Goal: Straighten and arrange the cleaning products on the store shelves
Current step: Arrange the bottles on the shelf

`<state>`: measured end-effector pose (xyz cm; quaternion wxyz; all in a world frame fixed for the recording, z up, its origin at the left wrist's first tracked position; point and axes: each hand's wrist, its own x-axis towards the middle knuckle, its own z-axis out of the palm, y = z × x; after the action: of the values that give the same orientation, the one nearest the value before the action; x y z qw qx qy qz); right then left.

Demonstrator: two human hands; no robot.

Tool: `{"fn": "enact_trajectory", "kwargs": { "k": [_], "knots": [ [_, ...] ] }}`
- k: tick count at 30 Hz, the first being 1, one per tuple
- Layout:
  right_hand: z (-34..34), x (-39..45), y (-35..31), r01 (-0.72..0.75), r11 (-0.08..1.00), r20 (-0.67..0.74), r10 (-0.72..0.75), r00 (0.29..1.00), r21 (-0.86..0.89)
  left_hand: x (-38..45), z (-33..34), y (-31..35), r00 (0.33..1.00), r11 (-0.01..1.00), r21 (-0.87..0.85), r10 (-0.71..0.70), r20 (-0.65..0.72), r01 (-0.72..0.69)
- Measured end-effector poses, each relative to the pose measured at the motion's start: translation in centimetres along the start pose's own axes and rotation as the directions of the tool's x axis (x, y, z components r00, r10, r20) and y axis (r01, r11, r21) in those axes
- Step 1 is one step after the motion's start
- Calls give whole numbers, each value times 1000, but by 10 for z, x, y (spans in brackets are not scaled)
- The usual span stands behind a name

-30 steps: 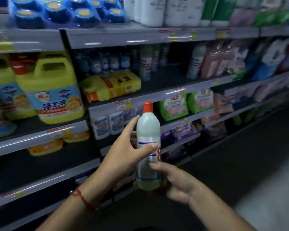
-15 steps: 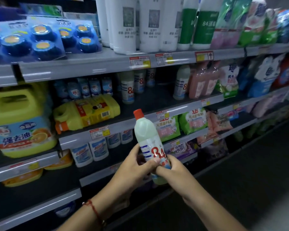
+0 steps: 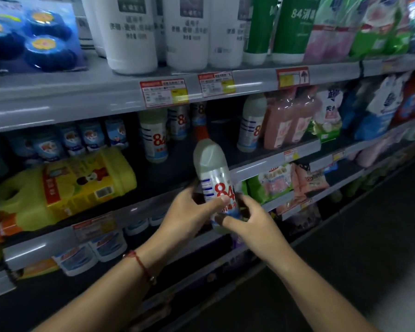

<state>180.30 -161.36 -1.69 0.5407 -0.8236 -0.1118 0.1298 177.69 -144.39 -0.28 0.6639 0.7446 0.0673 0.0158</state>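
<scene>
Both hands, left hand (image 3: 189,209) and right hand (image 3: 252,224), have their fingers wrapped round the lower half of an orange-capped 84 bottle (image 3: 211,168), held slightly tilted just in front of the middle shelf (image 3: 254,168).

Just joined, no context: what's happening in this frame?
A person is facing store shelves of cleaning products, holding one 84 disinfectant bottle with an orange cap in both hands. The left hand and right hand grip its lower half; the bottle tilts slightly and is off the shelf. Matching 84 bottles stand on the shelf behind it, with open space between them. A yellow jug lies on its side to the left.
</scene>
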Motion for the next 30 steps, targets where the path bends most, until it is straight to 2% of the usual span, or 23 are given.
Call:
{"fn": "enact_trajectory", "kwargs": {
  "k": [3,8,12,16,20,23,30],
  "knots": [
    [-20,34,4,72,996,-36,-74,997,-56,31,15,7,999,1000,14,14,-52,-13],
    [-55,101,12,147,986,-12,-148,989,-78,81,54,16,967,987,-13,152,-202,-158],
    [-73,140,14,302,953,49,-302,952,1,113,74,21,931,981,88,194,-308,-175],
    [-80,172,14,438,899,50,-439,897,27,139,87,21,861,968,182,238,-450,-173],
    [-77,197,11,426,905,44,-425,904,-3,157,100,15,767,968,157,252,-590,-197],
    [-80,204,19,388,922,72,-387,919,0,167,108,2,752,970,178,240,-614,-164],
    [-93,203,33,410,912,176,-406,897,16,177,105,5,802,944,303,281,-527,-132]
  ]
}}
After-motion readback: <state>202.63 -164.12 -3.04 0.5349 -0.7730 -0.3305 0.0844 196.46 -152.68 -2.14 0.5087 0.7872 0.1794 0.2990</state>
